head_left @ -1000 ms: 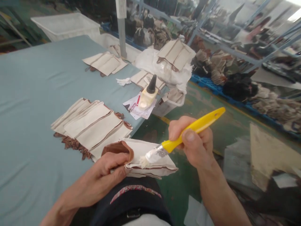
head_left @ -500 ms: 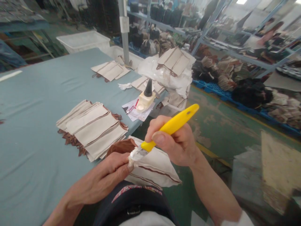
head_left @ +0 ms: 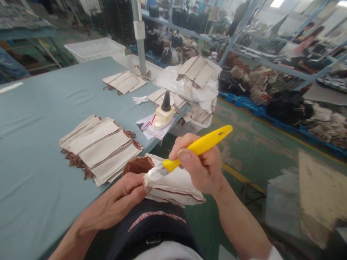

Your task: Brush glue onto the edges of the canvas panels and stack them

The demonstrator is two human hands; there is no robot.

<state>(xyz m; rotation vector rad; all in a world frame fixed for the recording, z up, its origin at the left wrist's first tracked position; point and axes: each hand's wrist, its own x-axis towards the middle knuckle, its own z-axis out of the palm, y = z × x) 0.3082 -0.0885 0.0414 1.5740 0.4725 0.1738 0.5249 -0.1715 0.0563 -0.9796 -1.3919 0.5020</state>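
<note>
My right hand (head_left: 199,162) is closed around a brush (head_left: 200,146) with a yellow handle. White paste coats its bristles, which touch the edge of a cream fabric piece (head_left: 176,180) close to my left fingertips. That piece has dark brown seams and a brown lining that gapes at its upper left. My left hand (head_left: 126,196) pinches the piece by its left edge, above my lap; the thumb is on the near side and part of the grip is hidden. To the left, a stack of similar cream pieces (head_left: 105,144) with brown ruffled edges lies on the blue-green table (head_left: 35,151).
A cream container with a black cone top (head_left: 165,112) stands on papers (head_left: 146,126) by the table edge. Beyond it are more fabric pieces (head_left: 124,82), a plastic-wrapped bundle (head_left: 168,77), a grey post (head_left: 139,39) and a white bin (head_left: 94,48). Shelving (head_left: 271,59) runs along the right.
The brush has shifted slightly left and its handle lies flatter, bristles still at the fabric's edge. My left hand and the fabric piece have moved a little left and up.
</note>
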